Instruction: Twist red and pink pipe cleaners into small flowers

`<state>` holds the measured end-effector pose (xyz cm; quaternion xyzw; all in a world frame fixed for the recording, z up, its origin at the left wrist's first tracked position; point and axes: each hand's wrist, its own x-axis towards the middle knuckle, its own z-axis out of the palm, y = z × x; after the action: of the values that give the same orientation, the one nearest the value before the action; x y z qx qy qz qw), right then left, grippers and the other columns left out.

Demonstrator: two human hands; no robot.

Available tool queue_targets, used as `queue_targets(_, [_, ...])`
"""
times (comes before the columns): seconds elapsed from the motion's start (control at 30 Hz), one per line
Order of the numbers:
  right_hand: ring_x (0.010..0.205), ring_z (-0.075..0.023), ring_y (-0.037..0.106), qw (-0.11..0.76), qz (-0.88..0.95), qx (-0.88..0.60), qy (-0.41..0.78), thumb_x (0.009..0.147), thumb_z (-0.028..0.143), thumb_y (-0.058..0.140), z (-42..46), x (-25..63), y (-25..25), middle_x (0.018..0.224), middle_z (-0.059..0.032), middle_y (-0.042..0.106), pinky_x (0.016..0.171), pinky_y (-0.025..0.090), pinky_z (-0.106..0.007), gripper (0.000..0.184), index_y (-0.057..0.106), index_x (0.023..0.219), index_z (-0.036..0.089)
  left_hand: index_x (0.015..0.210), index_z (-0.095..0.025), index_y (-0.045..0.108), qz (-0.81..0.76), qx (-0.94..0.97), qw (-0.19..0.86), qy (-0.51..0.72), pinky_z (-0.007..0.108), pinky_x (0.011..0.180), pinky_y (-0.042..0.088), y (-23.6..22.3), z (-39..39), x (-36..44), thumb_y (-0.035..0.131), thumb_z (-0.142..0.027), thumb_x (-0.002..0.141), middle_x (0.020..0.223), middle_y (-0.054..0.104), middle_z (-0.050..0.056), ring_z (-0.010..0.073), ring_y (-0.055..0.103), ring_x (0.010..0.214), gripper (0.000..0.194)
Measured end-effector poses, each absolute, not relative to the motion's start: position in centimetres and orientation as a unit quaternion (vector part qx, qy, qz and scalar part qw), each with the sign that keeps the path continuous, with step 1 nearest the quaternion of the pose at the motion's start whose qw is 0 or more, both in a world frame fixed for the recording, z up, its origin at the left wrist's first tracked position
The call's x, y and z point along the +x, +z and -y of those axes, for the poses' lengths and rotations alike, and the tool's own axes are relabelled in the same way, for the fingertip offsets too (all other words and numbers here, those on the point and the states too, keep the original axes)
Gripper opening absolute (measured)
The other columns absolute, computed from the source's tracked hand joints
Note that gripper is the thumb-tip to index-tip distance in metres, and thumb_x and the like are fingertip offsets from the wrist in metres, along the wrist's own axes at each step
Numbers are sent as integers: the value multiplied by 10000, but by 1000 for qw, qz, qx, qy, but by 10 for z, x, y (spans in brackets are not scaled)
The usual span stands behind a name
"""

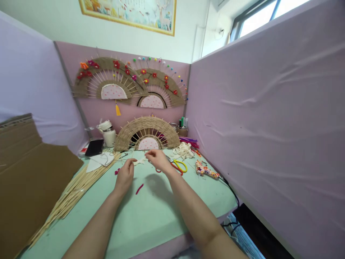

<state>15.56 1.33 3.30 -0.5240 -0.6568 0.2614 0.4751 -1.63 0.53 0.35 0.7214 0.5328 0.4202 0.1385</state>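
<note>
My left hand (125, 176) is over the middle of the table, its fingers bent together beside a small cream scrap (139, 162). Whether they grip the scrap, I cannot tell. Slightly higher, my right hand (158, 160) has thumb and fingertips pinched; anything between them is too small to make out. Close behind the right wrist lie scissors with a yellow handle (180, 165). A short magenta pipe-cleaner piece (139, 189) rests on the cloth below the hands. Left of my left hand is a small magenta piece (117, 171). A woven half-round fan (147, 124) stands beyond both hands.
Thin straw-coloured sticks (72, 187) and a cardboard sheet (32, 180) fill the left side. A phone (94, 147) and white bottle (108, 135) stand behind. To the right are cream strips (183, 150) and a patterned glue gun (206, 170) with its black cord (231, 189).
</note>
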Motion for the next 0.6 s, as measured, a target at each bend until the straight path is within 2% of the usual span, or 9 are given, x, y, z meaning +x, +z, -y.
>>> queue_targets(0.1, [679,-118,611,421,683,-561,203,783,259,537,-23,202,50,762,-16,687,643,446,-202,183,679,843,162,999,-195,581,-529,725,136,420,246,558,382,6,-3,-16,350,-397,852,598,555,-24,154,529,567,340])
queue_targets(0.17, [718,-121,618,351,671,-639,131,787,264,541,-29,244,60,818,-29,699,650,431,-191,193,686,869,166,997,-198,591,-525,731,136,413,245,550,383,6,-2,-15,352,-442,850,586,565,-23,154,535,557,372])
queue_targets(0.23, [788,-122,623,261,623,-736,44,798,250,531,-33,288,68,889,-36,703,669,416,-178,199,693,891,180,984,-201,602,-516,745,130,403,246,582,403,5,-2,-14,346,-449,854,663,627,-3,159,574,608,380])
queue_targets(0.27, [815,-139,625,243,600,-761,27,802,229,521,-33,308,70,910,-65,701,674,413,-187,211,695,899,160,974,-202,607,-508,754,125,397,249,611,414,4,-3,-14,344,-444,857,729,658,11,164,596,652,376])
queue_targets(0.4, [772,-182,635,178,549,-817,8,785,144,499,-30,371,74,842,-143,700,620,405,-211,228,702,871,85,952,-206,625,-482,789,107,365,268,699,435,2,-5,-12,334,-442,871,892,702,45,185,636,762,383])
queue_targets(0.5, [709,-169,633,130,537,-834,11,759,137,535,-31,394,72,730,-124,696,594,395,-195,190,710,815,90,938,-215,648,-483,800,85,345,271,708,436,1,-6,-10,334,-442,878,919,710,44,187,645,776,391])
queue_targets(0.6, [683,-155,626,98,544,-833,16,759,151,540,-39,403,68,702,-115,693,579,388,-190,186,710,805,93,907,-223,665,-481,812,74,323,263,699,431,2,-5,-9,344,-445,885,926,713,39,181,650,772,391])
